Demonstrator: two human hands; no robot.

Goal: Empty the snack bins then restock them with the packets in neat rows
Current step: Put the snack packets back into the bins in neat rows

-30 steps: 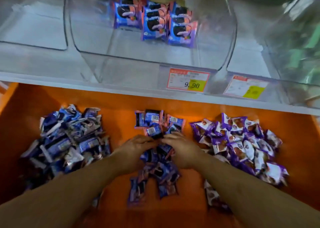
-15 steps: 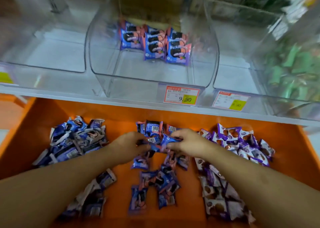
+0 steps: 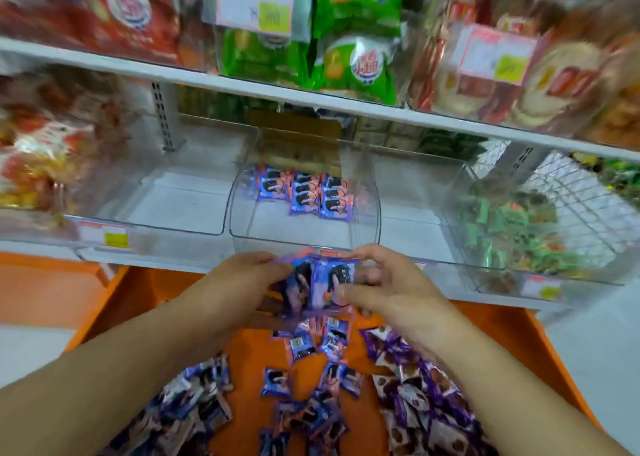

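Observation:
My left hand (image 3: 239, 282) and my right hand (image 3: 384, 282) together hold a small bunch of blue-and-pink cookie packets (image 3: 318, 282) just in front of the clear middle bin (image 3: 304, 237). Fingers of both hands curl round the bunch from either side. At the back of that bin lie a few matching packets in rows (image 3: 304, 196). Below my hands, more loose cookie packets (image 3: 311, 379) lie scattered on the orange tray (image 3: 149, 289).
A blue-white packet pile (image 3: 194, 407) lies at the tray's left and a purple-brown pile (image 3: 419, 400) at its right. The clear bin on the left (image 3: 173, 206) holds nothing; a bin with green packets (image 3: 512, 234) stands right. Red and green snack bags (image 3: 353, 40) fill the shelf above.
Both hands have gathered packets from the tray's middle pile and lifted them up to the front of the middle bin. The view has tilted upward, showing the upper shelf.

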